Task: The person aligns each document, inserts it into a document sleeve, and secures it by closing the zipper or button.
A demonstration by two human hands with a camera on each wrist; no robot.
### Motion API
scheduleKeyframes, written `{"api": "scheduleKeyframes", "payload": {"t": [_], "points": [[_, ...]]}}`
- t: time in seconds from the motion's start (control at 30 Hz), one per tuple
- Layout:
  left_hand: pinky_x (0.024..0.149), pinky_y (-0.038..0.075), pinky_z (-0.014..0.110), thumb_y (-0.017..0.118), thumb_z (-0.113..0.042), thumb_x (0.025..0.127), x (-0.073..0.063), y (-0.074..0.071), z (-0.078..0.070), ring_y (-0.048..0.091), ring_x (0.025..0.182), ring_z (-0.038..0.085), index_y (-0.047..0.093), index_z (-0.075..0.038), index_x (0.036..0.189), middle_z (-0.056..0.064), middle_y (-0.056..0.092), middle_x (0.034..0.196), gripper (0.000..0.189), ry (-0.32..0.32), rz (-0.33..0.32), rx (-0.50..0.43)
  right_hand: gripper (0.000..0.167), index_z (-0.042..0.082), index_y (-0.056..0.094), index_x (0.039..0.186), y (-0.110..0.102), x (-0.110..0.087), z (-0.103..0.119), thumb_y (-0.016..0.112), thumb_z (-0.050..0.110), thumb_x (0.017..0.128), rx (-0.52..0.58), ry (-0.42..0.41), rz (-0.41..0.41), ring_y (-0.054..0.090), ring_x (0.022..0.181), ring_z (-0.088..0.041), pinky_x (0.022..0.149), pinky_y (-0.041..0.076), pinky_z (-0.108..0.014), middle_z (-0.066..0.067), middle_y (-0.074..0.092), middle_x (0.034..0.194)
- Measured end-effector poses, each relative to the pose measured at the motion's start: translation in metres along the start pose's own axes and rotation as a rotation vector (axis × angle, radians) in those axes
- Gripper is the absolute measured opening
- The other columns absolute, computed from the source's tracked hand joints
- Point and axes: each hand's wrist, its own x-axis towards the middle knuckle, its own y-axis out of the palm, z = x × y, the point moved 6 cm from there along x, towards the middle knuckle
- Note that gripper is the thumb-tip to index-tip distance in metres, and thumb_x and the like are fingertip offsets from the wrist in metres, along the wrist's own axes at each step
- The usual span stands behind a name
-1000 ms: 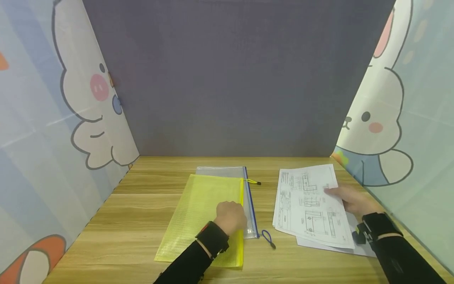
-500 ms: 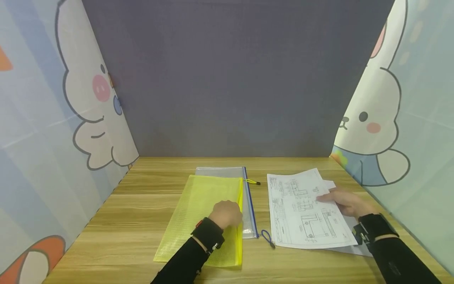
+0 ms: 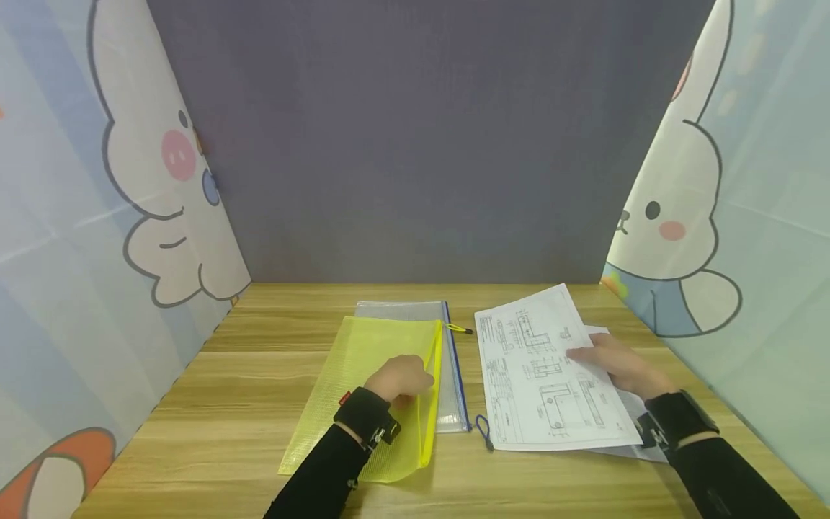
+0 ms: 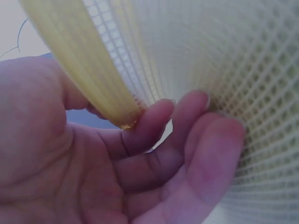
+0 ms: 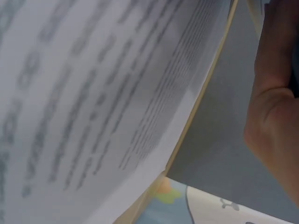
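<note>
My left hand [image 3: 400,376] pinches the edge of a yellow mesh zipper pouch [image 3: 333,404] lying on the wooden table. The pouch's right-hand side gapes along its yellow zipper edge [image 4: 93,79], between thumb and curled fingers in the left wrist view. My right hand [image 3: 619,367] holds a white sheet of paper [image 3: 519,396] with technical drawings, thumb on top and fingers hidden beneath. The sheet is tilted and reaches close to the pouches. Printed text [image 5: 88,112] fills a paper face in the right wrist view.
Under the yellow pouch lies a clear pouch [image 3: 395,311] with a blue zipper; its blue cord loop [image 3: 482,427] touches or nearly touches the sheet. More paper [image 3: 638,453] lies below my right hand. A grey panel [image 3: 415,144] stands behind the table, with printed curtains at both sides.
My right hand has carried the drawing sheet left toward the pouches, off the paper beneath it. My left hand has shifted slightly left, and the yellow pouch's zipper edge has spread open.
</note>
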Motion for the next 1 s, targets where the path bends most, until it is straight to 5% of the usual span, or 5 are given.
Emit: {"api": "scheduleKeyframes", "payload": {"t": [0.23, 0.67, 1.0], "points": [[0.056, 0.056, 0.035, 0.056, -0.018, 0.094, -0.001, -0.003, 0.006, 0.064, 0.059, 0.025, 0.057, -0.002, 0.087, 0.012, 0.061, 0.072, 0.018, -0.01, 0.036, -0.084, 0.056, -0.007, 0.038, 0.147, 0.003, -0.003, 0.005, 0.059, 0.021, 0.103, 0.003, 0.008, -0.036, 0.073, 0.09, -0.043, 0.074, 0.061, -0.051, -0.022, 0.073, 0.106], [0.06, 0.052, 0.032, 0.049, -0.022, 0.097, 0.007, -0.002, 0.012, 0.064, 0.055, 0.021, 0.062, -0.003, 0.082, 0.008, 0.064, 0.065, 0.028, 0.02, 0.085, -0.048, 0.053, -0.006, 0.037, 0.148, 0.001, -0.009, -0.001, 0.054, 0.021, 0.106, -0.025, -0.002, -0.05, 0.073, 0.089, -0.042, 0.073, 0.061, -0.051, -0.021, 0.073, 0.107], [0.057, 0.056, 0.034, 0.047, -0.024, 0.1, 0.007, -0.001, 0.013, 0.064, 0.058, 0.025, 0.062, -0.001, 0.088, 0.011, 0.062, 0.071, 0.029, -0.022, 0.079, -0.117, 0.061, -0.003, 0.024, 0.157, -0.004, -0.015, 0.036, 0.048, 0.027, 0.109, -0.077, -0.138, -0.235, 0.075, 0.088, -0.035, 0.071, 0.061, -0.049, -0.022, 0.069, 0.114]]}}
